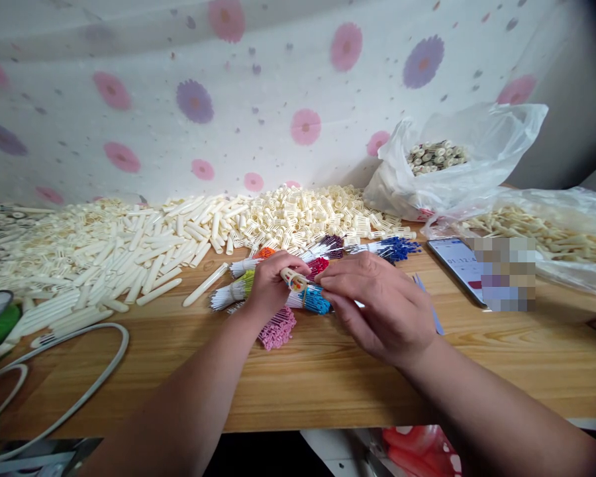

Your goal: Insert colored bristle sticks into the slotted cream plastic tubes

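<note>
My left hand (273,281) is closed around a cream slotted plastic pen part (295,280), its open end facing right with small coloured bits inside. Close to that end, my right hand (385,301) is pinched; whatever its fingertips grip is too small to make out. Bundles of thin white sticks with coloured tips, like pen refills, lie under and around both hands: pink (277,329), light blue (316,299), yellow-green (233,291), orange (251,262), red (318,266), maroon (328,246) and dark blue (390,248).
Heaps of cream pen barrels (153,252) and slotted parts (308,212) cover the back. Rightward stand a plastic bag (451,192) of assembled parts, a phone (454,265) and a clear bag (561,232) of cream pieces. Blue tweezers (436,315) lie behind my right hand; a white cable (122,351) loops left.
</note>
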Tool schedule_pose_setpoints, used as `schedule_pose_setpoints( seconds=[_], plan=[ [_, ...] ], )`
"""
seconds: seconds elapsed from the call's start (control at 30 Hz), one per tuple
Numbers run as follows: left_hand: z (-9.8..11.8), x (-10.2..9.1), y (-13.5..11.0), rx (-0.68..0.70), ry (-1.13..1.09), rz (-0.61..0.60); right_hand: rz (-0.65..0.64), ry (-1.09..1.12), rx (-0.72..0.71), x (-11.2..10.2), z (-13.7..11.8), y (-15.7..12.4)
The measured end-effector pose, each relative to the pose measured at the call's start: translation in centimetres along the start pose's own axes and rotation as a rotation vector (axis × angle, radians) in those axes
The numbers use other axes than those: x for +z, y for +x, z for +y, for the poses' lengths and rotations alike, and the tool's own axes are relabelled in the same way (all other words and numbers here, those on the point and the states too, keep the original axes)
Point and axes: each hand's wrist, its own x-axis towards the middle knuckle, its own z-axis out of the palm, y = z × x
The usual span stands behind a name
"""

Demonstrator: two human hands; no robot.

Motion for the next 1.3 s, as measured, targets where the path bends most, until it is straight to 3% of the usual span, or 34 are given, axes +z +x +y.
schedule_pose_setpoints(
  seconds=[0.23, 0.5, 0.77, 0.93, 1.17, 1.3],
  plan=[
    [-1.1, -0.1, 0.0, 0.092, 0.093, 0.016, -0.001, -0.005, 0.080, 0.6, 1.0, -0.5],
    [-0.4, -0.9, -0.1, 0.098, 0.074, -0.161, -0.022, -0.173, 0.145, 1.1, 3.0, -1.5],
    [-0.3, -0.7, -0.2, 0.147, 0.249, -0.036, -0.036, -0.156, 0.184, 1.3, 3.0, -1.4],
    [-0.3, -0.6, -0.2, 0.193, 0.321, 0.071, 0.008, -0.041, 0.348, 1.8, 3.0, -1.4],
    [-0.1, -0.6, -0.3, 0.186, 0.373, 0.119, -0.065, 0.252, 0.563, 1.7, 3.7, -2.0],
    [-0.4, -0.5, -0.1, 0.124, 0.339, 0.096, 0.067, 0.320, 0.616, 0.4, 5.3, -1.4]
  ],
)
